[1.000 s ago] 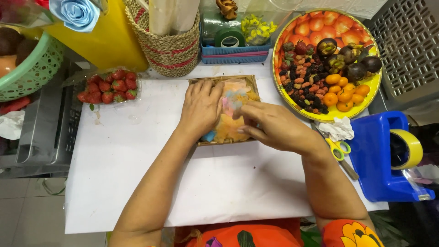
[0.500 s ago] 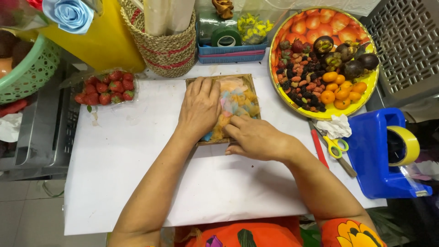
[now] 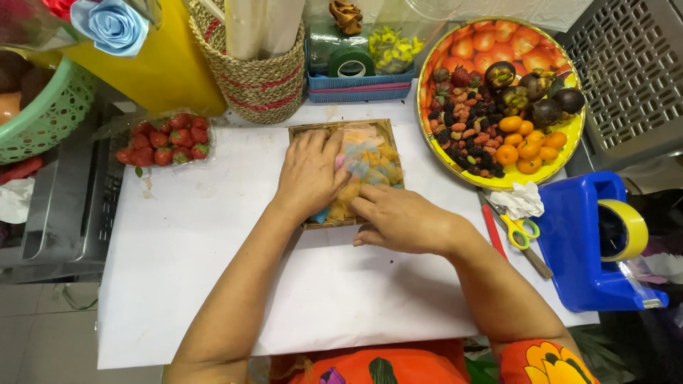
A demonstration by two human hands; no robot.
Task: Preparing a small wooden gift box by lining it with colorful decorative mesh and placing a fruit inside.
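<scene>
Small woven tray [image 3: 388, 128] at the far middle of the white desk [image 3: 206, 284], filled with crinkled pastel stuffing [image 3: 370, 167] in yellow, pink and blue. Left hand [image 3: 309, 174] flat on the tray's left half, fingers spread and pressing down on the stuffing, not closed around anything. Right hand [image 3: 402, 220] at the tray's near right corner, palm down, fingers loosely curled with the tips touching the stuffing at the tray's near edge; whether anything is pinched under them, cannot tell.

Left of the tray, well apart: a clear pack of strawberries [image 3: 165, 137] lying on the desk. Behind the tray, just past its far edge: a woven basket [image 3: 260, 82] holding rolled sheets, and a shallow blue box [image 3: 359, 82] with a green tape roll [image 3: 351, 66] in it. Right of the tray, near: a round yellow-rimmed platter [image 3: 434, 142] piled with small oranges, dark fruits and mixed berries. Below the platter, right of the tray: crumpled white tissue [image 3: 523, 201], yellow-handled scissors [image 3: 519, 231] and a red pen [image 3: 492, 229]. Further right: a blue tape dispenser [image 3: 580, 242] carrying a yellow roll. Far left of the tray, off the desk: a green basket [image 3: 50, 117].
</scene>
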